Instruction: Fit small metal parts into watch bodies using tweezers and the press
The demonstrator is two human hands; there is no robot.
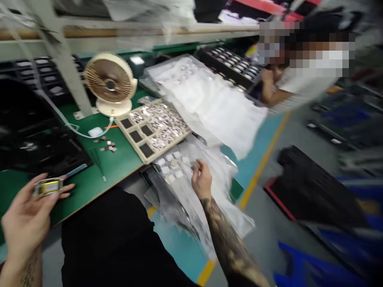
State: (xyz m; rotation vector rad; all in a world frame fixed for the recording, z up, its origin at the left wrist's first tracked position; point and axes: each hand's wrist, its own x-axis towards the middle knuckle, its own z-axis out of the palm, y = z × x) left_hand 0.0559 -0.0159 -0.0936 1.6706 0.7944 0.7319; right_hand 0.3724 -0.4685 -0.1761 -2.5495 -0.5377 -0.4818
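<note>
My left hand (28,219) is closed on a small watch-like device casing (49,187) with a yellow component inside, at the lower left over the bench edge. My right hand (202,180) is in a pinch at the centre; whatever its fingertips hold is too small and blurred to make out. It hovers by several small white square pieces (172,164), which lie on clear plastic sheeting (221,169) beside the bench. Between the hands, a pair of tweezers (98,164) and several small red-and-white parts (109,146) lie on the green bench top (119,167).
A cream compartment tray (129,137) of small silvery parts sits by a cream fan (110,81). Black trays (30,127) stand at left. White sheeting (206,99) covers the bench behind. Another person's arm (275,97) rests at right, near a dark tray of devices (230,63).
</note>
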